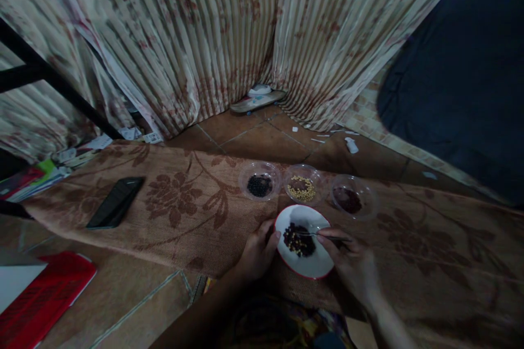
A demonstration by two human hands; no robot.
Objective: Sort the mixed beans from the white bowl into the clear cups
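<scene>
A white bowl with a red rim (317, 271) is before me, tilted a little, with a mix of dark and yellow beans (301, 241) in it. My left hand (261, 251) grips its left rim, thumb over the edge. Between the fingers of my right hand (352, 262) is a pair of thin metal tweezers (307, 234), their tips down at the beans. Just beyond the bowl stand three clear plastic cups: one with black beans (258, 185), one with yellow beans (301, 190), and one with dark red beans (347, 199).
A brown flowered cloth (229, 212) covers the bench. On its left part lies a black phone (115, 203). Striped curtains (229, 27) hang behind, with a slipper (257, 101) and white scraps (351, 145) on the tiled floor. Papers (98, 143) are at the left end.
</scene>
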